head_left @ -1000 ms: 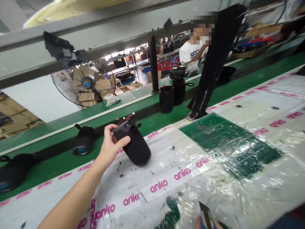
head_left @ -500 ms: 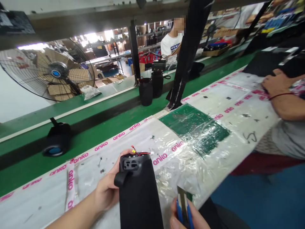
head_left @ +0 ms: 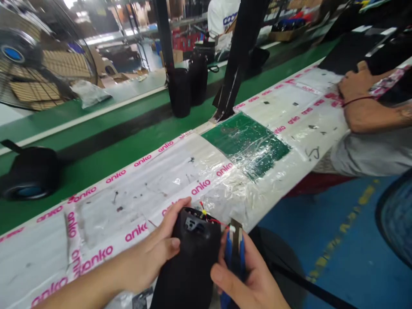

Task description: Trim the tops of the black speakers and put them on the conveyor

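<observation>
A black cylindrical housing (head_left: 189, 266) stands in front of me, with thin red wires (head_left: 215, 220) and a small yellow piece at its open top. My left hand (head_left: 154, 253) holds its left side, fingers behind the rim and thumb on the front. My right hand (head_left: 246, 274) is wrapped round a blue-handled cutter (head_left: 234, 253) at the housing's right side. The cutter's metal end points up, close to a white connector (head_left: 232, 229) on the wires; whether they touch is unclear.
Plastic sheeting with pink lettering (head_left: 154, 176) covers the bench. Beyond lies a green belt (head_left: 128, 128) with a round black speaker (head_left: 30, 171) and black cylinders (head_left: 179, 92). Another person's hand (head_left: 357, 83) rests at the right. A fan (head_left: 19, 51) stands at the left.
The view has shifted down and right. My right hand has brought the cutter up beside the housing's top. The housing has turned, and my left thumb now lies on its front.
</observation>
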`<move>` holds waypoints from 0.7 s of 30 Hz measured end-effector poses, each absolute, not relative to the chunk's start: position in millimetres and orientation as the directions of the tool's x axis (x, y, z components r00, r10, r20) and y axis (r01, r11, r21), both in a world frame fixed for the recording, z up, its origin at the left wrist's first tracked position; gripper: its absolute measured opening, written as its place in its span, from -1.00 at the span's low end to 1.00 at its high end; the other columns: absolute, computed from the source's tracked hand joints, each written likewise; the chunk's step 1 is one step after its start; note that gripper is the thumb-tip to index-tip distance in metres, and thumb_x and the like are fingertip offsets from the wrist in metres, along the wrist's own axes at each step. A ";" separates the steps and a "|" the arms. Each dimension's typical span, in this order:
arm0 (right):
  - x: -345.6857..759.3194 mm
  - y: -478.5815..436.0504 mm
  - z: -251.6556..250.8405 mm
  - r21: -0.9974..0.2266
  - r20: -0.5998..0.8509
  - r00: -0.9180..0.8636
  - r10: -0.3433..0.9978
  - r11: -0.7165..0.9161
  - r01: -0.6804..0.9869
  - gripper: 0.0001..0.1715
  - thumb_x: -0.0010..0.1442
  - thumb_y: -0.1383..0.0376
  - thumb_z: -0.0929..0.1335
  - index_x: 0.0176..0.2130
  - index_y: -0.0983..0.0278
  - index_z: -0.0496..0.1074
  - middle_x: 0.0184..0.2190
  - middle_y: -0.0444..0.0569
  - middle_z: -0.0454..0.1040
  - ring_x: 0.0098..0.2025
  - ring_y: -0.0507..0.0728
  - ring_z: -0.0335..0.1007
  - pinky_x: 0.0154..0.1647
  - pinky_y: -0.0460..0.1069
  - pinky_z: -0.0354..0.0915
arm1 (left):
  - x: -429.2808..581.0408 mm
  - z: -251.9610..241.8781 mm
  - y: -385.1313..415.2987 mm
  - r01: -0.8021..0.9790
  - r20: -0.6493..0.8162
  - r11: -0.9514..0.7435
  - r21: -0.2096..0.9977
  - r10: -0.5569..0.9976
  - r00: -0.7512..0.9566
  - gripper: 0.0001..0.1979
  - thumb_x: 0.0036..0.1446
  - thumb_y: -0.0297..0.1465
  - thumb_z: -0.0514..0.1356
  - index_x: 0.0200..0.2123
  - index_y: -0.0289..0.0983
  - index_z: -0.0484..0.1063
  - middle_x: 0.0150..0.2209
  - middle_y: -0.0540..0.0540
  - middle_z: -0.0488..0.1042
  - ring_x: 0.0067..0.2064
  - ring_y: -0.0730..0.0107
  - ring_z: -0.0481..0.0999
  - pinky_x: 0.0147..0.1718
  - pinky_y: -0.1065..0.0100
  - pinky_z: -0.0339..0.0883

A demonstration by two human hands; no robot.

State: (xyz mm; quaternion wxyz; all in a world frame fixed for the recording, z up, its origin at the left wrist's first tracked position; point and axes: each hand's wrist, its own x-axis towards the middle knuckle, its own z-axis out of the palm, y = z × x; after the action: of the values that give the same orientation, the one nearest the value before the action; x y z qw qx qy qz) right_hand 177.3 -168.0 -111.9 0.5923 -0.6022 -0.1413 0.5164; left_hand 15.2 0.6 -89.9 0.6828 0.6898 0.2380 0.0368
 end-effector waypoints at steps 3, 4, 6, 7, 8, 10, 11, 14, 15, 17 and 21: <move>178.4 -169.6 -113.3 -0.881 -0.447 0.409 0.796 -0.313 -0.354 -0.26 0.10 -0.20 0.53 0.07 0.12 0.37 -0.27 -0.14 0.51 -0.39 0.07 0.40 -0.16 0.07 0.44 | 22.2 -82.5 3.4 0.224 -0.115 -0.340 0.913 0.314 0.943 -0.36 0.50 -0.26 0.02 0.51 0.10 -0.18 0.55 -0.06 -0.24 0.53 -0.20 -0.16 0.46 -0.24 -0.14; 179.1 -171.4 -113.4 -0.886 -0.444 0.406 0.799 -0.323 -0.334 -0.32 0.12 -0.21 0.52 0.01 0.13 0.39 -0.27 -0.13 0.50 -0.37 0.08 0.41 -0.15 0.08 0.44 | 26.6 -79.9 5.4 0.195 -0.096 -0.349 0.916 0.282 0.955 -0.32 0.46 -0.26 0.09 0.50 0.09 -0.16 0.53 -0.11 -0.16 0.51 -0.20 -0.07 0.44 -0.23 -0.04; 183.4 -176.4 -111.9 -0.893 -0.439 0.408 0.801 -0.340 -0.295 -0.41 0.19 -0.20 0.47 -0.03 0.13 0.41 -0.28 -0.11 0.50 -0.26 0.15 0.47 -0.10 0.10 0.43 | 37.1 -74.9 10.6 0.185 -0.109 -0.274 0.944 0.273 0.956 -0.22 0.31 -0.24 0.27 0.45 0.02 -0.07 0.43 -0.20 0.07 0.42 -0.18 0.16 0.37 -0.17 0.16; 187.8 -179.0 -110.0 -0.909 -0.415 0.422 0.806 -0.351 -0.224 -0.48 0.27 -0.18 0.42 -0.02 0.12 0.42 -0.27 -0.10 0.52 -0.19 0.18 0.50 -0.07 0.10 0.42 | 42.5 -72.8 13.5 0.191 -0.119 -0.234 0.953 0.288 0.950 -0.19 0.22 -0.23 0.36 0.40 -0.01 0.01 0.36 -0.21 0.17 0.36 -0.16 0.26 0.32 -0.13 0.24; 193.8 -181.4 -107.5 -0.930 -0.359 0.440 0.823 -0.355 -0.096 -0.55 0.36 -0.13 0.37 0.02 0.10 0.42 -0.24 -0.09 0.54 -0.12 0.20 0.52 -0.06 0.09 0.42 | 47.8 -71.1 16.6 0.192 -0.123 -0.214 0.958 0.301 0.946 -0.19 0.13 -0.22 0.42 0.34 -0.04 0.10 0.28 -0.20 0.25 0.30 -0.12 0.34 0.28 -0.09 0.29; 209.5 -183.8 -100.7 -0.902 -0.123 0.400 0.908 -0.271 0.337 -0.64 0.49 0.02 0.27 0.15 0.10 0.35 -0.13 -0.03 0.59 -0.05 0.21 0.55 -0.08 0.07 0.44 | 57.0 -69.5 22.4 0.193 -0.125 -0.218 0.957 0.292 0.948 -0.26 0.03 -0.19 0.49 0.21 -0.08 0.26 0.13 -0.14 0.35 0.15 -0.02 0.43 0.18 0.00 0.37; 218.2 -183.4 -96.7 -0.798 0.020 0.315 0.949 -0.174 0.576 -0.67 0.52 0.12 0.23 0.19 0.13 0.31 -0.09 0.00 0.60 -0.07 0.20 0.57 -0.13 0.06 0.45 | 60.6 -69.8 24.9 0.191 -0.126 -0.226 0.955 0.277 0.953 -0.30 -0.01 -0.18 0.51 0.15 -0.10 0.31 0.06 -0.11 0.36 0.08 0.03 0.45 0.13 0.04 0.40; 240.9 -175.5 -84.0 -0.399 0.230 0.004 0.973 0.090 0.913 -0.72 0.48 0.34 0.18 0.13 0.30 0.29 -0.22 0.06 0.59 -0.31 0.21 0.56 -0.36 0.06 0.46 | 66.5 -76.0 29.3 0.190 -0.149 -0.165 0.968 0.231 0.962 -0.30 -0.10 -0.19 0.54 0.07 -0.12 0.32 0.02 -0.10 0.36 0.02 0.05 0.46 0.05 0.08 0.43; 246.1 -171.5 -80.1 -0.318 0.234 -0.041 0.971 0.117 0.941 -0.73 0.46 0.37 0.17 0.09 0.32 0.30 -0.29 0.04 0.56 -0.38 0.20 0.53 -0.44 0.07 0.43 | 66.9 -79.4 29.8 0.185 -0.156 -0.121 0.975 0.217 0.964 -0.27 -0.11 -0.20 0.55 0.08 -0.12 0.30 0.04 -0.11 0.37 0.04 0.03 0.45 0.06 0.07 0.43; 252.8 -163.6 -73.7 -0.237 0.217 -0.072 0.974 0.124 0.963 -0.74 0.43 0.40 0.17 0.06 0.33 0.31 -0.35 0.00 0.52 -0.44 0.20 0.48 -0.52 0.07 0.38 | 66.2 -86.0 29.7 0.170 -0.158 -0.048 0.984 0.194 0.968 -0.21 -0.11 -0.23 0.55 0.13 -0.10 0.24 0.10 -0.14 0.36 0.09 -0.01 0.43 0.08 0.04 0.42; 256.4 -155.2 -66.9 -0.210 0.156 -0.118 0.981 0.150 0.966 -0.71 0.40 0.43 0.18 0.08 0.33 0.31 -0.36 -0.04 0.49 -0.44 0.20 0.46 -0.52 0.06 0.36 | 64.6 -92.4 29.9 0.187 -0.185 0.004 0.982 0.166 0.969 -0.19 -0.13 -0.22 0.55 0.14 -0.09 0.22 0.09 -0.15 0.37 0.05 0.00 0.45 0.00 0.09 0.46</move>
State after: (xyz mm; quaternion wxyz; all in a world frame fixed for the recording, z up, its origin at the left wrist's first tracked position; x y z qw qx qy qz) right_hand 256.4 -155.2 -66.9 0.1289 -0.6514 -0.7472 0.0283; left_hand 64.6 29.9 -92.4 0.6973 0.7057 0.1251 -0.0074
